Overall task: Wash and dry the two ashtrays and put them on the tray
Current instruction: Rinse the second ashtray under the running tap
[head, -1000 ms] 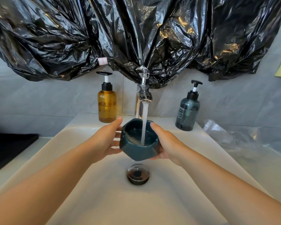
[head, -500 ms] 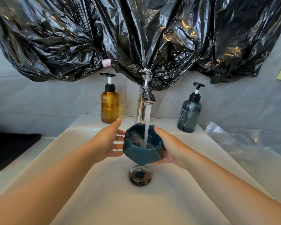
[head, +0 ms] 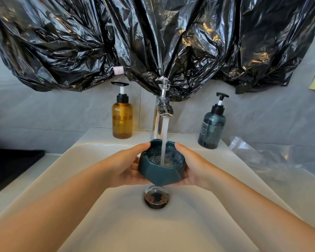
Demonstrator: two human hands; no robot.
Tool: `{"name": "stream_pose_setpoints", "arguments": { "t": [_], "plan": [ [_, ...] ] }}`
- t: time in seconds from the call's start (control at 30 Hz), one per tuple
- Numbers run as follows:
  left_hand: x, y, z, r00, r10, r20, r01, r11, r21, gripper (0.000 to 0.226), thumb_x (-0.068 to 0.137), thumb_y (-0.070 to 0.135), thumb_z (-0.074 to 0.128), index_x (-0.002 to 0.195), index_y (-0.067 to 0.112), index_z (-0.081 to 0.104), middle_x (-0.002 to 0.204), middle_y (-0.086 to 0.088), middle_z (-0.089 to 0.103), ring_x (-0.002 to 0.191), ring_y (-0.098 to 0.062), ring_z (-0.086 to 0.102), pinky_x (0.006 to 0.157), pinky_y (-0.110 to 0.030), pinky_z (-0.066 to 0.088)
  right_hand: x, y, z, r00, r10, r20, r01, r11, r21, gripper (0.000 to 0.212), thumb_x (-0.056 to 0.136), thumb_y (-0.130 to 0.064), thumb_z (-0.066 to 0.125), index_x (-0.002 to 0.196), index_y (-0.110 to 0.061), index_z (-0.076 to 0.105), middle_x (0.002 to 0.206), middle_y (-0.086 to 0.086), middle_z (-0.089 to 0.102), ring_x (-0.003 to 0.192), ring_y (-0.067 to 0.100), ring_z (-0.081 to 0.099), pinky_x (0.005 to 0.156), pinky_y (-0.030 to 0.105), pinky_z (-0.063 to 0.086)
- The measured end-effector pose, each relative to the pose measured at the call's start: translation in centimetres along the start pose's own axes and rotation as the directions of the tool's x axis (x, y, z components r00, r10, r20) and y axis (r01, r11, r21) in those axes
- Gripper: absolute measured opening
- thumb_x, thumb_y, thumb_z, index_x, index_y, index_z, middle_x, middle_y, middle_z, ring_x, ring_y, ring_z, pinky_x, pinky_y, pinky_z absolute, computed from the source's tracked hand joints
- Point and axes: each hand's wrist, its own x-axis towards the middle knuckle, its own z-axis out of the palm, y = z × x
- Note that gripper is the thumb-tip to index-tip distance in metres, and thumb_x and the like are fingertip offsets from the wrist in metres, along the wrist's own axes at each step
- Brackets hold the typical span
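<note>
A dark teal faceted ashtray [head: 158, 174] is held over the white sink [head: 91, 153], under the running chrome tap [head: 162, 115]. Water pours into its bowl and pools there. My left hand [head: 127, 168] cups its left side and underside, thumb on the rim. My right hand [head: 191, 170] grips its right side, thumb on the rim. A black tray [head: 9, 166] lies on the counter at the far left. I see only one ashtray.
An amber pump bottle [head: 122, 119] stands left of the tap, a dark teal pump bottle [head: 212, 128] to the right. The drain plug [head: 156, 196] sits below the ashtray. Crumpled clear plastic [head: 273, 157] lies on the right counter. Black plastic sheeting [head: 153, 42] hangs above.
The ashtray has tilted more upright and now holds more water. My left hand has closed in, from beside the ashtray to cupping it.
</note>
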Motion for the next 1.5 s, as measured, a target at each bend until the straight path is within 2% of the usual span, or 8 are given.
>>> {"name": "stream_pose_setpoints", "arguments": {
  "t": [0.17, 0.27, 0.47, 0.63, 1.13, 1.27, 1.37, 1.5],
  "plan": [
    [0.1, -0.4, 0.7, 0.981, 0.158, -0.116, -0.151, 0.987, 0.062, 0.036, 0.089, 0.043, 0.061, 0.111, 0.015, 0.058, 0.105, -0.012, 0.07, 0.09, -0.029, 0.07, 0.066, -0.037, 0.062, 0.5, -0.4, -1.4, 0.998, 0.019, 0.068, -0.017, 1.0, -0.024, 0.057, 0.095, -0.063, 0.034, 0.122, -0.018, 0.057, 0.122, 0.015, 0.063, 0.108, 0.032, 0.064, 0.086, 0.044, 0.056],
    [0.2, -0.5, 0.7, 0.952, 0.247, -0.181, -0.223, 0.964, 0.143, 0.039, 0.084, 0.042, 0.067, 0.106, 0.011, 0.06, 0.099, -0.01, 0.069, 0.088, -0.024, 0.067, 0.066, -0.033, 0.06, 0.8, -1.0, -2.3, 0.98, -0.134, -0.146, 0.111, 0.982, -0.153, 0.057, 0.095, -0.059, 0.041, 0.12, -0.01, 0.055, 0.111, 0.012, 0.064, 0.101, 0.028, 0.064, 0.095, 0.046, 0.052],
    [0.5, -0.7, 0.5, 0.926, 0.317, -0.204, -0.269, 0.935, 0.23, 0.048, 0.076, 0.04, 0.075, 0.104, 0.003, 0.061, 0.1, -0.013, 0.07, 0.09, -0.023, 0.067, 0.076, -0.034, 0.059, -1.4, -4.3, -1.8, 0.562, -0.789, -0.249, 0.593, 0.594, -0.544, 0.039, 0.102, -0.03, 0.041, 0.137, -0.017, 0.049, 0.128, -0.011, 0.05, 0.12, 0.002, 0.044, 0.099, 0.021, 0.032],
    [0.3, -0.5, 0.4, 0.899, 0.396, -0.186, -0.328, 0.891, 0.313, 0.044, 0.077, 0.042, 0.075, 0.104, 0.009, 0.063, 0.096, -0.006, 0.069, 0.089, -0.019, 0.065, 0.075, -0.029, 0.056, -1.1, -10.1, 1.1, 0.438, -0.899, 0.022, 0.634, 0.291, -0.716, 0.052, 0.103, -0.032, 0.037, 0.152, -0.018, 0.025, 0.157, -0.005, 0.027, 0.143, 0.007, 0.022, 0.107, 0.015, 0.016],
    [-1.4, 1.3, -1.5, 0.516, 0.843, -0.155, -0.458, 0.424, 0.781, 0.049, 0.068, 0.041, 0.081, 0.111, 0.031, 0.06, 0.103, 0.01, 0.05, 0.087, -0.011, 0.053, 0.049, -0.014, 0.049, -0.2, -9.8, 1.7, 0.416, -0.885, 0.21, 0.587, 0.086, -0.805, 0.041, 0.101, -0.029, 0.041, 0.14, -0.018, 0.046, 0.145, -0.005, 0.047, 0.132, 0.009, 0.041, 0.103, 0.022, 0.032],
    [-1.6, 1.3, -1.7, 0.466, 0.876, -0.125, -0.425, 0.346, 0.837, 0.052, 0.068, 0.044, 0.08, 0.114, 0.031, 0.06, 0.098, 0.013, 0.049, 0.088, -0.009, 0.051, 0.066, -0.033, 0.058, -0.9, -9.7, 1.7, 0.448, -0.878, 0.169, 0.614, 0.165, -0.772, 0.044, 0.102, -0.03, 0.041, 0.144, -0.018, 0.043, 0.149, -0.005, 0.043, 0.137, 0.008, 0.036, 0.109, 0.02, 0.026],
    [-1.9, 1.5, -1.6, 0.417, 0.905, -0.079, -0.418, 0.268, 0.868, 0.05, 0.07, 0.043, 0.079, 0.114, 0.031, 0.06, 0.097, 0.012, 0.049, 0.088, -0.008, 0.048, 0.07, -0.029, 0.054, -1.7, -8.1, 1.0, 0.4, -0.913, 0.081, 0.61, 0.199, -0.767, 0.044, 0.102, -0.028, 0.041, 0.145, -0.018, 0.042, 0.148, -0.005, 0.044, 0.137, 0.007, 0.036, 0.111, 0.021, 0.026],
    [-2.4, 1.5, -1.2, 0.34, 0.941, -0.001, -0.445, 0.162, 0.881, 0.051, 0.07, 0.042, 0.079, 0.115, 0.031, 0.06, 0.097, 0.011, 0.049, 0.087, -0.008, 0.046, 0.071, -0.025, 0.049, -2.6, -5.1, -0.9, 0.495, -0.869, 0.025, 0.521, 0.274, -0.809, 0.048, 0.101, -0.034, 0.041, 0.148, -0.022, 0.035, 0.152, -0.008, 0.037, 0.139, 0.006, 0.032, 0.11, 0.022, 0.025]
  ]
}}
